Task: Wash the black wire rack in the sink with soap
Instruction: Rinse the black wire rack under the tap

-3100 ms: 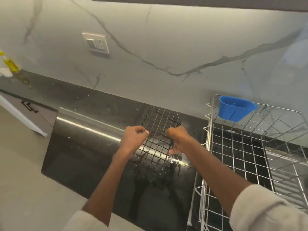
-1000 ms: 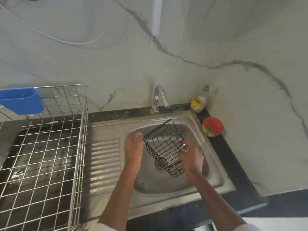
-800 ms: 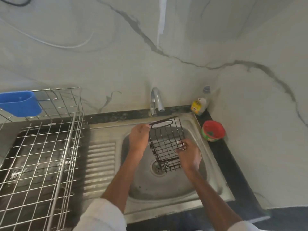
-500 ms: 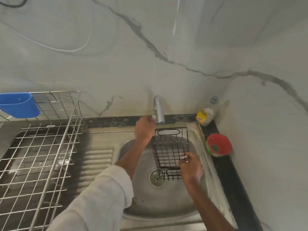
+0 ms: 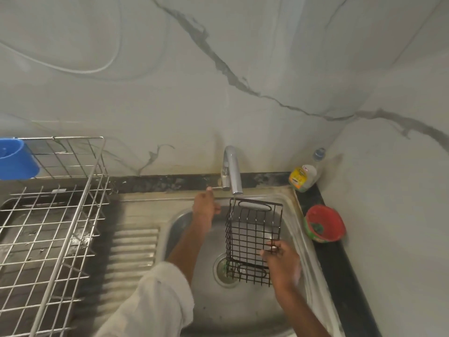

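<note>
Right hand (image 5: 279, 259) grips the black wire rack (image 5: 252, 239) under the tap (image 5: 232, 170); left hand (image 5: 204, 205) touches its lever.

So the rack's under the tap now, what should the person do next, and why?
Probably reach for the soap bottle. The right hand holds the rack in the sink below the tap, where a thin stream seems to run onto it. The left hand is at the tap lever, and no soap shows on the rack yet.
</note>
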Demonstrator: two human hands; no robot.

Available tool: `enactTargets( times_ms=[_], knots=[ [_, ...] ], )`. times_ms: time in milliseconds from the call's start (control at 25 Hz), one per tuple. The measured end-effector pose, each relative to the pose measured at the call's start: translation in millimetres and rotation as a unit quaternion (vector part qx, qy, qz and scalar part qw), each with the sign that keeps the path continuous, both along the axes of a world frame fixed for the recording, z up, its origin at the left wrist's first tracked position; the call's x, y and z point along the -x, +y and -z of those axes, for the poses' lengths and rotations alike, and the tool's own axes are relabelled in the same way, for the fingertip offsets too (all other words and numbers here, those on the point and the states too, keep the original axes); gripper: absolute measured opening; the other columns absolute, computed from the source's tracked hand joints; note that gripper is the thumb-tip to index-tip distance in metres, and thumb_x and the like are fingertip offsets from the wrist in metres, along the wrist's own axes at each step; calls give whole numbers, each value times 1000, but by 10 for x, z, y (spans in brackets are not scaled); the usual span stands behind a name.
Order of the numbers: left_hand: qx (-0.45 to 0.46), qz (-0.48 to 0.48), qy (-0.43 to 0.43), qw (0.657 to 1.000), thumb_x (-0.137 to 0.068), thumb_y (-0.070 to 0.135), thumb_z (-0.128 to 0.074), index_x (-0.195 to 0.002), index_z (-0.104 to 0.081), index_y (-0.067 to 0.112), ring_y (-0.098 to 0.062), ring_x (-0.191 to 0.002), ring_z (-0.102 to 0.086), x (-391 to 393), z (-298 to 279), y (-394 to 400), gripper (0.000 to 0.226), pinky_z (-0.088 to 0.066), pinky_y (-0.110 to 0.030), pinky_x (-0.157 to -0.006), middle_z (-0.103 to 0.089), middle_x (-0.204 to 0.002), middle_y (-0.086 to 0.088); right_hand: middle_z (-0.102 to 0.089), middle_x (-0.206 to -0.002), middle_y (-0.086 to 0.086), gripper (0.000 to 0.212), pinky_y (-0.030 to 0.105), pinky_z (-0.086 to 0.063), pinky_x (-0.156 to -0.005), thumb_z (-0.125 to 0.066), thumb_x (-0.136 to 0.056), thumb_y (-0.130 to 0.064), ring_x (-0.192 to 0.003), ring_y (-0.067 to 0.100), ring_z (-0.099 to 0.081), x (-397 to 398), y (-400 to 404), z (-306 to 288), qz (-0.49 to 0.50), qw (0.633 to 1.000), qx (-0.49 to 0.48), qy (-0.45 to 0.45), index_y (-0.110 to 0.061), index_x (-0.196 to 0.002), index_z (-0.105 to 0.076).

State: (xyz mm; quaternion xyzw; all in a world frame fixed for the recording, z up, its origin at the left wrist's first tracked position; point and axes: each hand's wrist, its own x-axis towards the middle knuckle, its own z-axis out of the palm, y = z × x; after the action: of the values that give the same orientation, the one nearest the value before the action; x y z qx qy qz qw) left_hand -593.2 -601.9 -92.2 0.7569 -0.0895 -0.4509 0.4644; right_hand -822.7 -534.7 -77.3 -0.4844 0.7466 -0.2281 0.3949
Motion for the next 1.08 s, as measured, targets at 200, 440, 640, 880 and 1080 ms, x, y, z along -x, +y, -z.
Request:
enactTargets(
  times_ms=[200,440,640,880,1080],
  knots=[
    [28,144,44,988,-102,65,-56,-140,-52,31,-18,-128,-50,417,-418,989,51,-53,-55,-108,-51,-134,11,-74,-93,-7,23,17,-44,-52,-72,-90,-12,-76,4,-66,-151,146,-88,-36,999,9,-25,-29,-106,-72],
    [64,-57,143,986,-102,38,-66,-130,-52,22,-26,-119,-52,524,-552,1137,35,-51,-61,-105,-53,-125,1,-66,-105,-12,30,7,-37,-47,-65,-97,-9,-73,-7,-57,-233,432,-220,-145,988,17,-50,-32,-117,-67],
    [96,-100,81,987,-100,29,-58,-119,-58,19,-26,-103,-62,588,-523,934,22,-53,-49,-93,-68,-125,-18,-69,-112,-6,43,22,-57,-61,-63,-96,-4,-86,8,-68,-124,491,-315,-175,977,18,-123,-44,-111,-65],
    [151,-15,92,984,-103,14,-63,-124,-66,17,-22,-88,-69,501,-524,840,21,-57,-47,-85,-77,-102,-9,-66,-127,-5,41,29,-49,-80,-62,-96,-13,-107,12,-63,254,265,-578,-15,982,175,-63,-27,-135,-57],
    [159,80,86,980,-90,-13,-63,-119,-74,5,-30,-93,-73,339,-501,694,36,-62,-47,-88,-76,-119,-25,-72,-108,16,31,42,-60,-88,-55,-102,-39,-93,22,-74,4,-172,-729,-168,965,66,-190,-16,-120,-63]
  ],
)
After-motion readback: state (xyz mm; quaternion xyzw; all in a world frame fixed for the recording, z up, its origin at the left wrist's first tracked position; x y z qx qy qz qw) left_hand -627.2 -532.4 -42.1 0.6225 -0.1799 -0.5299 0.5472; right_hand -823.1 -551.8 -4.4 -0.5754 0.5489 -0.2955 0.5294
